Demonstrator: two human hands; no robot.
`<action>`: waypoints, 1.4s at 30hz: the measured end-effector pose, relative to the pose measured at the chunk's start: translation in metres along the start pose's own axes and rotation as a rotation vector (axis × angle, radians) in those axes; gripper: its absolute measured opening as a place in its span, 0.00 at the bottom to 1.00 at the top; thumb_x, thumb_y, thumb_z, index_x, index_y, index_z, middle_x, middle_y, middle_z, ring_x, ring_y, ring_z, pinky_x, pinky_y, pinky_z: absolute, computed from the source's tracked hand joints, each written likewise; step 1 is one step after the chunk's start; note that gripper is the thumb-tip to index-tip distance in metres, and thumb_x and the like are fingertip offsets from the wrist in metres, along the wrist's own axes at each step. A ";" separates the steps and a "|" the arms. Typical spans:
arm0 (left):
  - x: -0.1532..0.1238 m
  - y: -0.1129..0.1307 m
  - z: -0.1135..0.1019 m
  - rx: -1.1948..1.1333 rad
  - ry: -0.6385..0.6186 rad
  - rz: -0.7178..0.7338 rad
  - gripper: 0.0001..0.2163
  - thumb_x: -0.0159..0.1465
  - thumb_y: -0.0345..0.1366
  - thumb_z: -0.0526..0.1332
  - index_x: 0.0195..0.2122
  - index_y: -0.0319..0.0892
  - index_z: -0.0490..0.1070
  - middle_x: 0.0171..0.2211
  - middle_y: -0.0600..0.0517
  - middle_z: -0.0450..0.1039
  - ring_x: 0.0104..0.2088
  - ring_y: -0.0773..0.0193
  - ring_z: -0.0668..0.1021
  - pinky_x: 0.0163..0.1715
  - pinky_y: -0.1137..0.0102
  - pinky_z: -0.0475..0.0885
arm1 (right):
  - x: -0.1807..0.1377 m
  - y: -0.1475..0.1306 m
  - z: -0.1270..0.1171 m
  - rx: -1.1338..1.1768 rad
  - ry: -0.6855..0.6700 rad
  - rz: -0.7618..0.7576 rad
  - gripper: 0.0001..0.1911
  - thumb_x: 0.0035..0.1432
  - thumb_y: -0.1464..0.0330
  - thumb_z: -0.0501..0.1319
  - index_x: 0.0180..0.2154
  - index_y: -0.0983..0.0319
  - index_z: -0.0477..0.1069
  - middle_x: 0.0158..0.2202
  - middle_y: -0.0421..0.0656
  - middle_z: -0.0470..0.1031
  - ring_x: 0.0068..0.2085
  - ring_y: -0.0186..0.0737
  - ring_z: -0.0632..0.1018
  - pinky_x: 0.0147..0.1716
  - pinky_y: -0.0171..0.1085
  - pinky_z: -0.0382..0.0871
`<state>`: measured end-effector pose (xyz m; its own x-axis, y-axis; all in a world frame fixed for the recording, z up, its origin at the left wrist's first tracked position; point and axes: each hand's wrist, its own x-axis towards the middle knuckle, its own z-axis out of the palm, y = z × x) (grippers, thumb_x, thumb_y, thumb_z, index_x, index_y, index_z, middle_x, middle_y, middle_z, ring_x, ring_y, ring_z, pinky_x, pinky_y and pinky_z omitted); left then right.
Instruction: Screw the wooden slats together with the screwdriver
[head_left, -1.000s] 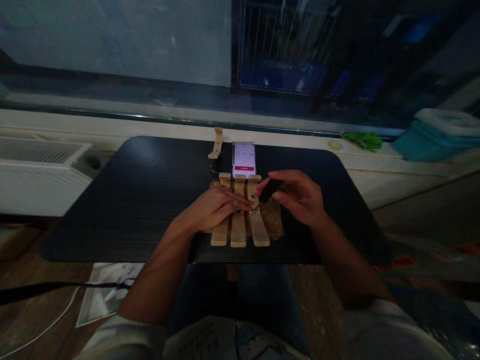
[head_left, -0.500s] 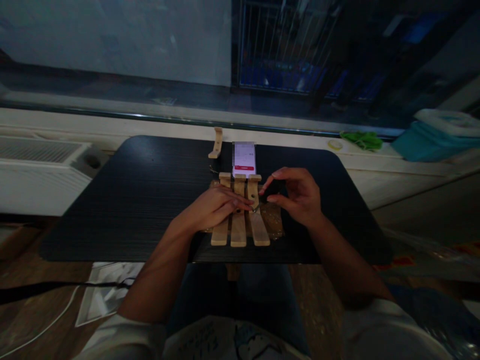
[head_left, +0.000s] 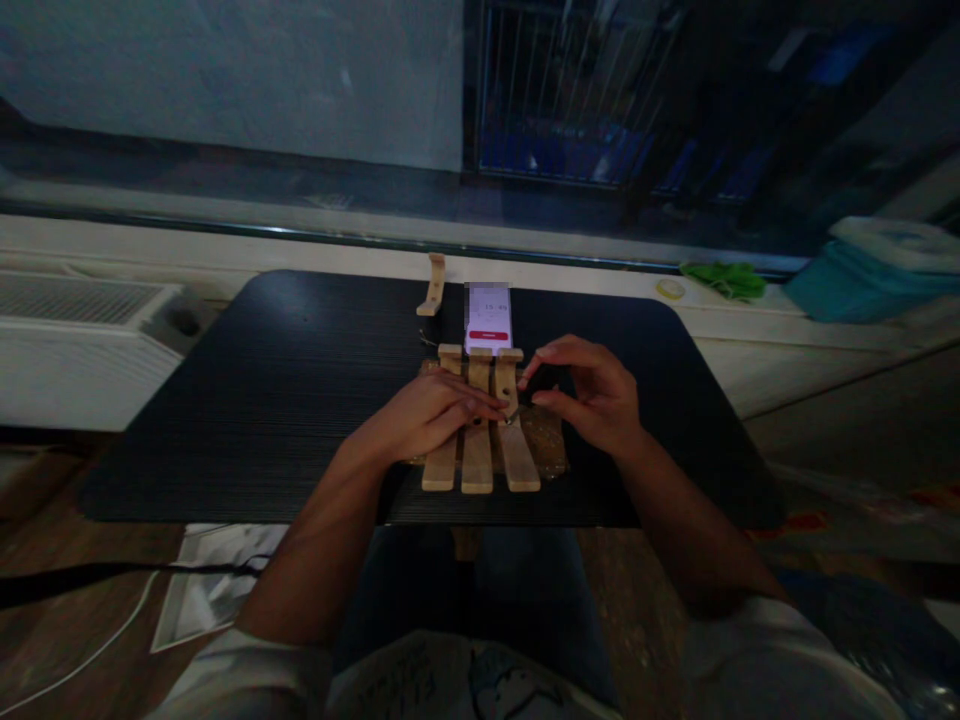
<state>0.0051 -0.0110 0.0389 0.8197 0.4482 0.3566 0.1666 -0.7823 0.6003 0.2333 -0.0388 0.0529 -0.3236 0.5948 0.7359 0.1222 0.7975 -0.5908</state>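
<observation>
Three pale wooden hook-shaped pieces lie side by side on the table: a left piece (head_left: 439, 468), a middle piece (head_left: 477, 470) and a right piece (head_left: 519, 460). My left hand (head_left: 424, 412) lies over the left and middle ones, fingers stretched out, tips on the right piece. Beside those fingertips shows a small metal bit (head_left: 513, 414), too small to name. My right hand (head_left: 592, 390) hovers just right of it, index finger and thumb curled towards each other around something dark that I cannot make out.
Clear plastic wrap (head_left: 551, 440) lies under the pieces on the black table (head_left: 300, 400). Behind them are a lit phone (head_left: 488, 318) and another wooden hook (head_left: 433, 288). A tape roll (head_left: 670, 289), green cloth (head_left: 724, 280) and teal bin (head_left: 847, 280) sit along the windowsill.
Both hands and the wooden pieces keep nearly the same places. The fingers of my right hand shift very slightly.
</observation>
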 end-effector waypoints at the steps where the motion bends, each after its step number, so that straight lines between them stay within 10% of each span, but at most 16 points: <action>1: 0.000 0.000 0.000 0.001 -0.001 -0.001 0.18 0.69 0.32 0.47 0.44 0.42 0.77 0.46 0.49 0.79 0.46 0.59 0.79 0.48 0.62 0.71 | 0.000 0.000 0.000 0.013 -0.005 -0.004 0.23 0.54 0.68 0.66 0.51 0.48 0.68 0.41 0.39 0.77 0.37 0.38 0.79 0.34 0.41 0.76; 8: 0.001 0.001 0.000 -0.013 0.017 0.009 0.19 0.70 0.34 0.46 0.44 0.41 0.78 0.45 0.48 0.79 0.46 0.58 0.80 0.48 0.62 0.72 | -0.003 -0.005 -0.002 0.100 -0.083 0.030 0.23 0.60 0.72 0.59 0.56 0.50 0.64 0.48 0.41 0.78 0.49 0.41 0.79 0.47 0.46 0.75; 42: 0.000 0.002 -0.001 -0.025 0.009 -0.004 0.17 0.68 0.31 0.47 0.44 0.41 0.78 0.46 0.47 0.79 0.46 0.59 0.80 0.47 0.63 0.73 | -0.005 0.002 0.003 -0.005 0.108 0.090 0.24 0.48 0.67 0.70 0.47 0.51 0.69 0.37 0.38 0.77 0.42 0.41 0.81 0.39 0.42 0.79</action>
<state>0.0053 -0.0118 0.0404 0.8143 0.4548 0.3606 0.1555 -0.7695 0.6195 0.2324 -0.0403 0.0464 -0.2081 0.6710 0.7117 0.1513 0.7409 -0.6543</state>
